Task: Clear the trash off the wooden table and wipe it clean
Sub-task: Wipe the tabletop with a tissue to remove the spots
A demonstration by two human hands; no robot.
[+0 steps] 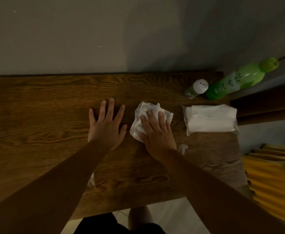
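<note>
A dark wooden table [37,115] fills the view and stands against a grey wall. My right hand [157,130] presses flat on a crumpled white wipe [144,114] near the table's middle, fingers spread over it. My left hand [107,122] lies flat on the bare wood just left of the wipe, fingers apart, holding nothing. A small white scrap [183,147] lies by my right wrist. Another white scrap [92,182] peeks out from under my left forearm.
A white pack of wipes [210,119] lies at the right end of the table. Behind it stand a small bottle with a white cap [196,88] and a tall green bottle [239,78]. Yellow fabric [273,179] hangs off to the right. Pale floor tiles [172,215] show below the front edge.
</note>
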